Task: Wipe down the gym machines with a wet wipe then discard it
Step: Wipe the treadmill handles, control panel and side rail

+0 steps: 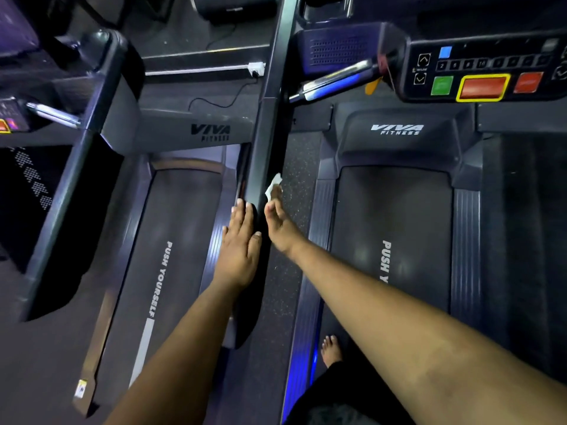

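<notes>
A long dark handrail point(266, 124) of the left treadmill runs down the middle of the view. My left hand point(241, 240) lies flat on its near end with the fingers straight. My right hand point(277, 222) is on the rail's right side and pinches a small white wet wipe point(273, 186) against the rail. The wipe sticks out beyond my fingertips. The left treadmill's belt point(171, 256) reads "PUSH YOURSELF".
A second treadmill point(395, 228) stands on the right, with its console point(481, 72) of green and red buttons at top right. A speckled floor strip point(299, 167) lies between the machines. My bare foot point(331, 351) stands on the right treadmill's edge. A cable and socket point(256, 68) lie beyond.
</notes>
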Demonstrator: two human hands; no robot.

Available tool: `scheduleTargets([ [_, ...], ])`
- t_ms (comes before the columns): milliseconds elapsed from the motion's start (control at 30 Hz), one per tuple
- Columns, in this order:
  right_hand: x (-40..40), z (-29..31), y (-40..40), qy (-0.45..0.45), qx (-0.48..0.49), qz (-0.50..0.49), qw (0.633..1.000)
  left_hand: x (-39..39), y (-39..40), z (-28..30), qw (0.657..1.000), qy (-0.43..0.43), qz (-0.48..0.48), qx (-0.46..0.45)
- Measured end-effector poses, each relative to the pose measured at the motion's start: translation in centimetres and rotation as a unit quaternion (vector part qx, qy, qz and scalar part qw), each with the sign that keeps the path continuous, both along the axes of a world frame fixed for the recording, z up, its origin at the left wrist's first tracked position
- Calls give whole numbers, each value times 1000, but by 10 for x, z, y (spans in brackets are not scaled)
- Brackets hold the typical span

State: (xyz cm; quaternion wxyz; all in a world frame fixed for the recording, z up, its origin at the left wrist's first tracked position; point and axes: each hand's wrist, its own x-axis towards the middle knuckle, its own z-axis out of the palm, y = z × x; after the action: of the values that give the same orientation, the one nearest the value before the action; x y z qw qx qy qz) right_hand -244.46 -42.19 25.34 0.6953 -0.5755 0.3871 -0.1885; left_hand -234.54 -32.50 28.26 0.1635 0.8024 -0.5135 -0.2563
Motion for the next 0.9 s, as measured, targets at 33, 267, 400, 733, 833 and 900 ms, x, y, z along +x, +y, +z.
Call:
scheduleTargets([
  [33, -2, -3, -5, -14, -1, 16, 1000, 1, -6, -1, 1000, -8, -1, 2],
  [267, -7, -22, 20, -63, -82, 74, 992, 1, -13, -9, 998, -62, -11, -21],
  [400, 25, -11, -51, -37, -97, 1, 995, 0, -13, -9, 996, -83, -10, -17],
  [733, 37, -13, -96, -5, -123, 4, 992, 1, -15, -8, 996, -87, -10, -15],
  [833, 31, -30, -69, -23, -130, -4, 991, 0, -15, -7, 996, -83, -11, -20],
  [900, 22, -37, -45, -10, -61, -5, 998, 0, -15, -7, 997, -77, -10, -24],
])
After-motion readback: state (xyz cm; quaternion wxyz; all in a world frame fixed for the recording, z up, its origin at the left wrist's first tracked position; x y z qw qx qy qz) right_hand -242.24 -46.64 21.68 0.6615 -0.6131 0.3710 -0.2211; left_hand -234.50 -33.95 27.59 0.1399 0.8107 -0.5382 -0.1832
